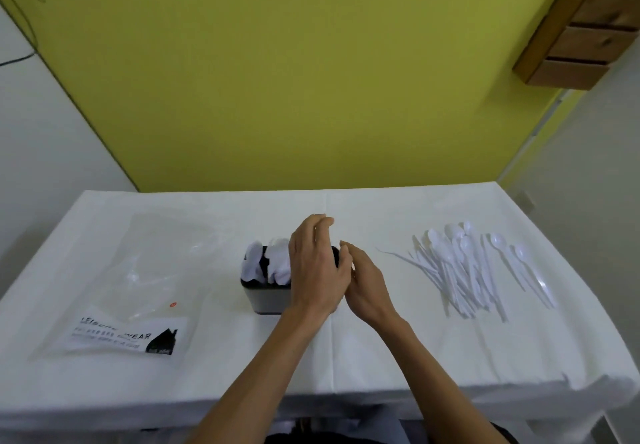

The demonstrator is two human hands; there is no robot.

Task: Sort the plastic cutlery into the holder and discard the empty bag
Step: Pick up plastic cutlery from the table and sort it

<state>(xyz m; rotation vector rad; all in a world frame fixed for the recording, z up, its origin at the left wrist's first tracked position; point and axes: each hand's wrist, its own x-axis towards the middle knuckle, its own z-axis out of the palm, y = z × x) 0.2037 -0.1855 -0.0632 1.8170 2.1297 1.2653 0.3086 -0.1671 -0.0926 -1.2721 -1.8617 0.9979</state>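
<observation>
My left hand (317,267) has its fingers (320,223) loosely curled over the holder (265,296); I cannot tell what my right hand (367,286) fingers grip. Holder mid-bench (381,350), loose cutlery (474,270) at 3 o'clock, bag (138,287) at 9.

Yellow-green wall (294,73) behind, white wall (38,152) at left, pale wall at right. Wooden drawer unit (585,28) mounted upper right. Dark cable (15,59) along left wall. White cloth (346,350) covers tabletop, creased down middle. Light soft, even
</observation>
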